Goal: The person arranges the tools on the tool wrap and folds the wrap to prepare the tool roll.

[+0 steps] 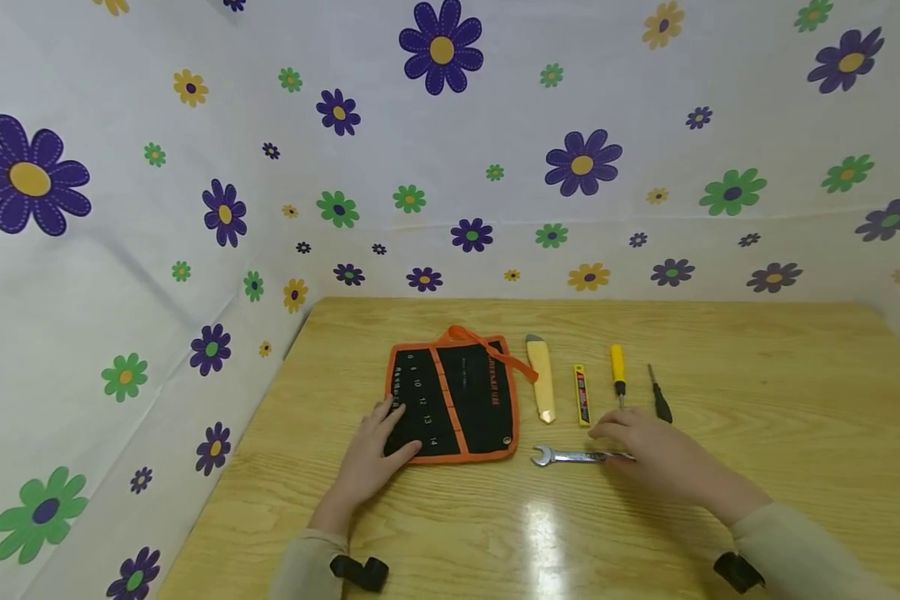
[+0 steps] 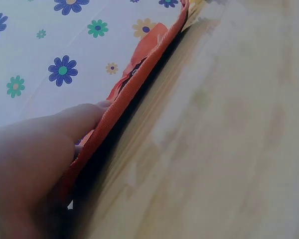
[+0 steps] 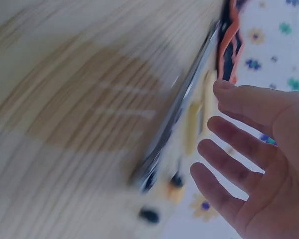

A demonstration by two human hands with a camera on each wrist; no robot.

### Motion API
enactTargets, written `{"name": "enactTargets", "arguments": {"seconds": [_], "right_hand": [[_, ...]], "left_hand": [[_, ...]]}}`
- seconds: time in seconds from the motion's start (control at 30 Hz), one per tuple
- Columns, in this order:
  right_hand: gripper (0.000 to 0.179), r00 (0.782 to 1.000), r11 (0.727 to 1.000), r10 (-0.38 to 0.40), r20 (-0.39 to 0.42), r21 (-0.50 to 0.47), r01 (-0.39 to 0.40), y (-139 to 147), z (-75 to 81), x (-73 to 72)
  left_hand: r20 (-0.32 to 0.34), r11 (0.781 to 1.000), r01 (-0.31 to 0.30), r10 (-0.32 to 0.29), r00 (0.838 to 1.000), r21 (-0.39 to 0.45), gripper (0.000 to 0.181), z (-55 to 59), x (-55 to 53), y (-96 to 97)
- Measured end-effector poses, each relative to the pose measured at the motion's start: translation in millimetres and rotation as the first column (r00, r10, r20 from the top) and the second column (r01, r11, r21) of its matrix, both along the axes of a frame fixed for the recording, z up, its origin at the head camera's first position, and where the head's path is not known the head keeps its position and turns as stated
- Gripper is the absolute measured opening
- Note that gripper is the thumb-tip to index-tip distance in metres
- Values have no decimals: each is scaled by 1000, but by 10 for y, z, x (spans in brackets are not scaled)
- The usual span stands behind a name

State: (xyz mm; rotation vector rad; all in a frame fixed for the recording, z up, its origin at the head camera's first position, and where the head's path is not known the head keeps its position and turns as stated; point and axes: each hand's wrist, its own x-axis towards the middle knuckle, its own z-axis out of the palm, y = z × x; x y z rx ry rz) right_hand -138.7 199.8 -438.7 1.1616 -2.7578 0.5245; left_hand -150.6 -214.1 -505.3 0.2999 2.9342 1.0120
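Note:
A black tool pouch (image 1: 480, 412) with orange edging lies flat on the table, its left pocket row marked with numbers. My left hand (image 1: 367, 454) rests on the pouch's lower left part, fingers extended over its edge. In the left wrist view, thumb and fingers touch beside the orange border (image 2: 124, 97). A silver combination wrench (image 1: 570, 457) lies to the right of the pouch, open end leftward. Over its right end hovers my right hand (image 1: 656, 454), which hides that end in the head view. The right wrist view shows spread fingers (image 3: 234, 134), apart from the wrench (image 3: 182, 104).
Behind the wrench lie a cream utility knife (image 1: 542, 383), a narrow yellow packet (image 1: 582, 396), a yellow-handled screwdriver (image 1: 618, 367) and a small black screwdriver (image 1: 661, 402). An orange strap (image 1: 487, 346) trails from the pouch toward the knife. Flower-patterned sheeting (image 1: 495, 125) stands behind the table.

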Motion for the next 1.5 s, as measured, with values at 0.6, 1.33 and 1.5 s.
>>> {"name": "enactTargets", "arguments": {"seconds": [0.6,1.33,1.5], "right_hand": [[19,963,990,-123,240,103,101,329,-81,-47],[23,922,995,-98,375,6,104,313,-186,-20],[12,883,980,-96,460,-113,166,323,-128,-4]], "left_hand": [[-62,996,-6,12,998,90,70,-22,-9,2],[-67,999,2,1,998,52,67,-25,-2,-16],[-60,999,0,3,998,49,67,-7,7,-7]]}}
